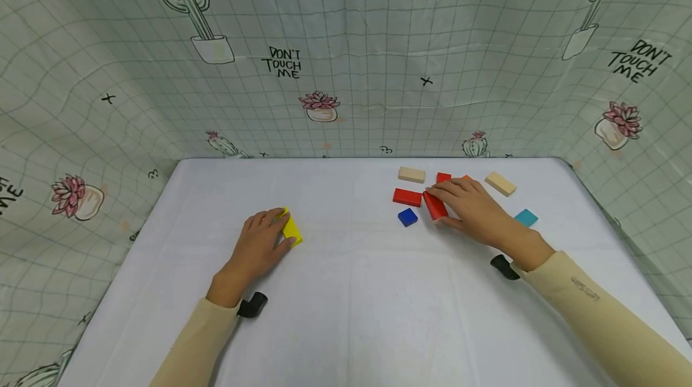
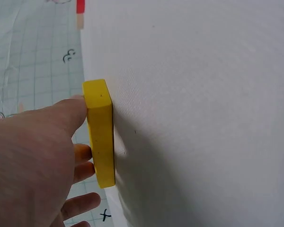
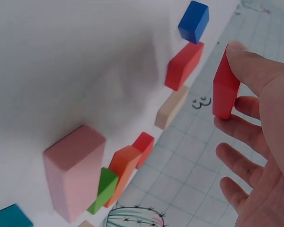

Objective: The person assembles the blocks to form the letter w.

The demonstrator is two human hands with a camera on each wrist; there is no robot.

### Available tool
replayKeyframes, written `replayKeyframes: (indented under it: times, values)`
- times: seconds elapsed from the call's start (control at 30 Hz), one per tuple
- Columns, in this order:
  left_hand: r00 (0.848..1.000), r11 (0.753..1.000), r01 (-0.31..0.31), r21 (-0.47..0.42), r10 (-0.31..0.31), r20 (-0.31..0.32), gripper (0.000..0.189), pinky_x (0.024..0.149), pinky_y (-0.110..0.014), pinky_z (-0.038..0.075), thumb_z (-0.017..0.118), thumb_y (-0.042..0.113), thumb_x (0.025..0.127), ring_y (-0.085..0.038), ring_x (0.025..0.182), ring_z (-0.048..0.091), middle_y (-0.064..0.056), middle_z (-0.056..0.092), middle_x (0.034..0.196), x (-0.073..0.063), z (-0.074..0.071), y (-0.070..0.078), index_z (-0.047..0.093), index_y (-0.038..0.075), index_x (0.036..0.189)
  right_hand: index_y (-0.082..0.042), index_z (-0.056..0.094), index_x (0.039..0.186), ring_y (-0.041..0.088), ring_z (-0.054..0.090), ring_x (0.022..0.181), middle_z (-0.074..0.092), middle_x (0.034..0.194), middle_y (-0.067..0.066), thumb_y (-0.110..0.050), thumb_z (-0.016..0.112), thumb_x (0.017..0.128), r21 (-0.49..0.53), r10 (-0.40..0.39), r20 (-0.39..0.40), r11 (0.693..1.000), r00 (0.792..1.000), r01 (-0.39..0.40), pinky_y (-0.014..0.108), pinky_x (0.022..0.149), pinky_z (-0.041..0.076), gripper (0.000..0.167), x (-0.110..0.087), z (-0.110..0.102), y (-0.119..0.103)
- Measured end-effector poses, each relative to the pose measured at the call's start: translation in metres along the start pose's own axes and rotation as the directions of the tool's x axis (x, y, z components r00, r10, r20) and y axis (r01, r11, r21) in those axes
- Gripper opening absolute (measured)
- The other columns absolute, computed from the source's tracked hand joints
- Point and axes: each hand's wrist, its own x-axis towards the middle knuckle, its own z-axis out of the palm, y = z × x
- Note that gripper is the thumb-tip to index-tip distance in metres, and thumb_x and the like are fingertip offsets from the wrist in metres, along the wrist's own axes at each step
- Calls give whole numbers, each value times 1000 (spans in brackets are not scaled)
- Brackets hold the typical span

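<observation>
Toward the left of the table, my left hand [image 1: 261, 246] grips a yellow block [image 1: 292, 229] across its length, thumb at the near end and fingers at the far end. The left wrist view shows that block [image 2: 100, 142] resting on the white surface. On the right, my right hand [image 1: 476, 210] pinches a red block [image 1: 434, 205] between thumb and fingertips. This red block [image 3: 223, 92] looks raised off the table in the right wrist view. Beside it lie another red block [image 1: 405, 197] and a blue block [image 1: 408, 217].
Two beige blocks [image 1: 411, 175], a small red block [image 1: 443, 177] and an orange block [image 3: 122, 172] lie toward the back right. A pink block [image 3: 75, 172] and a green block [image 3: 104, 190] are hidden by my right hand in the head view. A teal block [image 1: 526, 217] sits beyond my wrist.
</observation>
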Motion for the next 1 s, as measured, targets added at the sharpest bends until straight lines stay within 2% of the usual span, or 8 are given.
replayKeyframes:
  times: [0.27,1.0]
  values:
    - [1000,1000,8,-6,-8,9,58,120,-62,32,71,27,102,-46,141,45,-20,52,156,-1,-2,0,57,-5,148,0,63,141,45,54,132,65,138,18,-22,90,86,-1,-62,-35,998,997,62,64,112,42,65,18,2,-8]
    - [999,999,38,-32,-38,28,53,116,-64,34,70,24,103,-45,141,45,-18,52,157,1,-5,0,58,-1,149,-6,59,148,40,51,139,63,143,13,-30,84,93,-20,-145,21,989,989,145,58,120,37,65,65,5,-41]
